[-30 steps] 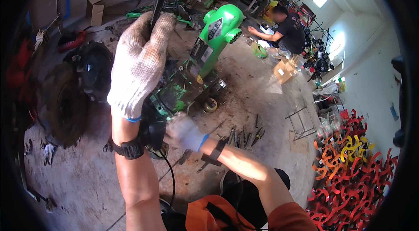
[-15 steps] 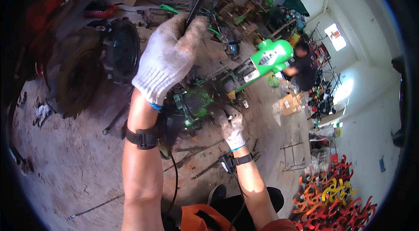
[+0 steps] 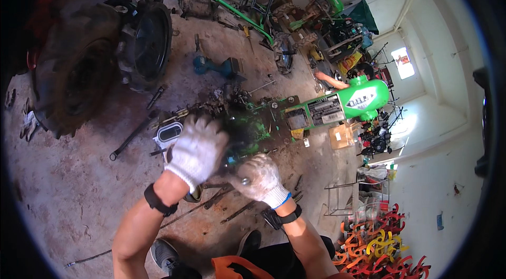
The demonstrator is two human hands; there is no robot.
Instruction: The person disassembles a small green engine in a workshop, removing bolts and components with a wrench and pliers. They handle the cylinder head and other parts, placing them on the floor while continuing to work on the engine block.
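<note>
My left hand [image 3: 196, 148], in a white knit glove, is smeared by motion over the near left side of a dirty green machine part [image 3: 258, 127]. Whether its fingers hold anything is hidden. Close by on the right, my right hand [image 3: 259, 178], also gloved, is closed beside the part's near edge. A small round metal end [image 3: 245, 180] shows at its thumb; the rest of that piece is hidden or blurred. From the part's right side reaches a bright green housing [image 3: 363, 100] with labels. A grey-white case with a dark oval [image 3: 169, 132] lies left of my left hand.
Large tractor tyres [image 3: 87, 70] stand at the left. A long wrench [image 3: 126, 144] lies on the floor near them, and a teal power tool [image 3: 219, 66] beyond the part. Another person [image 3: 337, 81] works behind the green housing. Red, orange and yellow curved blades [image 3: 377, 247] are heaped lower right.
My left hand came down from a raised position, where it held a ring-ended wrench, to the machine part; the wrench no longer shows clearly. My right hand moved slightly left and nearer. The view shifted.
</note>
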